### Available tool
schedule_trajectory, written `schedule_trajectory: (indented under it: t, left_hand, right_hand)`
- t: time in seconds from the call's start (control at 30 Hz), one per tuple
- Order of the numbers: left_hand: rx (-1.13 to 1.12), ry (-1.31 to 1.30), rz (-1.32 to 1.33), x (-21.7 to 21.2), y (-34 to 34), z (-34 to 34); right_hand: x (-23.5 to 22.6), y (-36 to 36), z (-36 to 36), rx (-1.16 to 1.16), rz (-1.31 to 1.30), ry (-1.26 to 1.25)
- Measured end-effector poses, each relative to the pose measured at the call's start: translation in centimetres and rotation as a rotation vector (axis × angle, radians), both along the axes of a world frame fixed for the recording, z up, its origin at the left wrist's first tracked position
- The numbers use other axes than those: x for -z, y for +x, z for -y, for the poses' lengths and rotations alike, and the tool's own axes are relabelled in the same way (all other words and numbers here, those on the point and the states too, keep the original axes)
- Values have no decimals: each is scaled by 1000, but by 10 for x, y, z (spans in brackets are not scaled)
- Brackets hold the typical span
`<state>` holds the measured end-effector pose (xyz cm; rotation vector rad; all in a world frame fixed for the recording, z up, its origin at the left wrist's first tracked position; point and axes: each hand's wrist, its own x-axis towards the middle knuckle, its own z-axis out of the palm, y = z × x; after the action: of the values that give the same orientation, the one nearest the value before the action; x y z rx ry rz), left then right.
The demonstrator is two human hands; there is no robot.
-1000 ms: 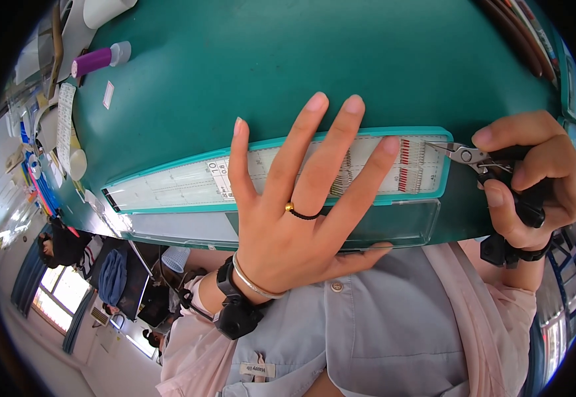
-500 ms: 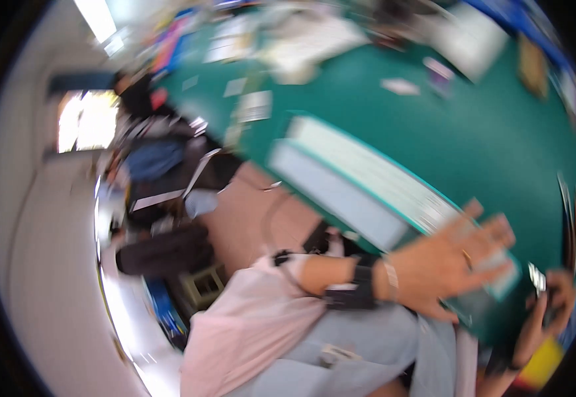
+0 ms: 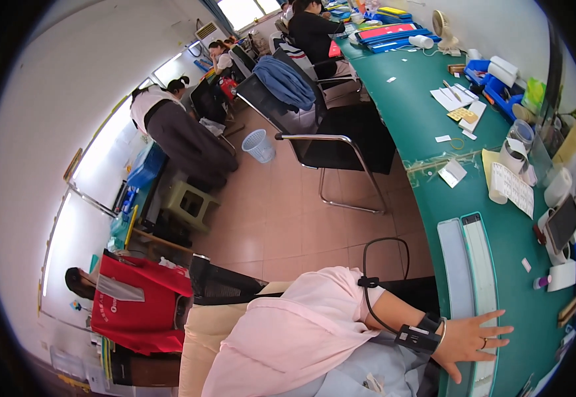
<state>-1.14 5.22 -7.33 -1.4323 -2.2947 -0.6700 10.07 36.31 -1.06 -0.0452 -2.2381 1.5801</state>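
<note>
Green desktop fills the right of the frame, curving away toward a row of black chairs and seated people at the far end of the room. My left hand lies flat with fingers spread apart on the near end of a long teal-edged tray, gripping nothing, a ring on one finger and a black wristband at the wrist. That tray runs along the desk edge just in front of me. My right hand is out of view. Paper rolls, a phone and loose slips sit farther along the desk.
</note>
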Motion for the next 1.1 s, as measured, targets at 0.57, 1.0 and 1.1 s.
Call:
schedule_trajectory:
  t: [0.57, 1.0, 1.1]
  left_hand:
    - [-44, 124, -51, 17, 3, -1]
    - [0, 154, -221, -1, 10, 7]
    - [21, 179, -225, -2, 8, 6]
  right_hand:
    - [-6, 18, 1, 113, -136, 479]
    - [-34, -4, 11, 394, -68, 636]
    - [-37, -6, 10, 390, -98, 632]
